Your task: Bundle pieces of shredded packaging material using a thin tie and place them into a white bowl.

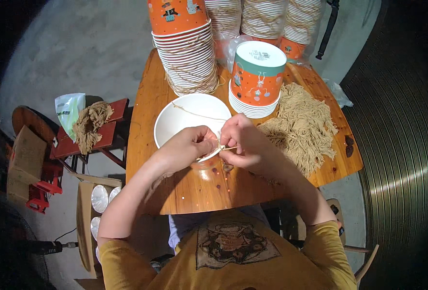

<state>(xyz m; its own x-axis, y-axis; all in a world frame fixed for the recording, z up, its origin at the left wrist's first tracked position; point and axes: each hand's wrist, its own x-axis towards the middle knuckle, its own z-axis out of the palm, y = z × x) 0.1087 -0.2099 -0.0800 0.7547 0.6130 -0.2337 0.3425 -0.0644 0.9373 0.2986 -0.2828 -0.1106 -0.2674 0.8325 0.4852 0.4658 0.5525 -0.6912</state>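
A white-lined paper bucket [177,113] lies tilted on the wooden table in front of me, its open mouth showing. A thin tan cord [199,114] runs across that mouth towards my fingers. At the bucket's near right rim, my left hand [187,147] is closed, thumb and fingers pinching the edge. My right hand [247,142] meets it there, fingertips closed on the cord, with a short end sticking out between them. The fingers partly hide where cord and rim meet. To the right of my right hand spreads a heap of loose tan cords [305,128].
Behind the bucket rises a tall stack of orange buckets with cords [185,60]. Beside it stands an upside-down bucket stack [258,77]. More plastic-wrapped stacks [264,21] line the table's back. At left, a red bench [105,140] bears a cord bundle [91,125] and a plastic bag [70,111].
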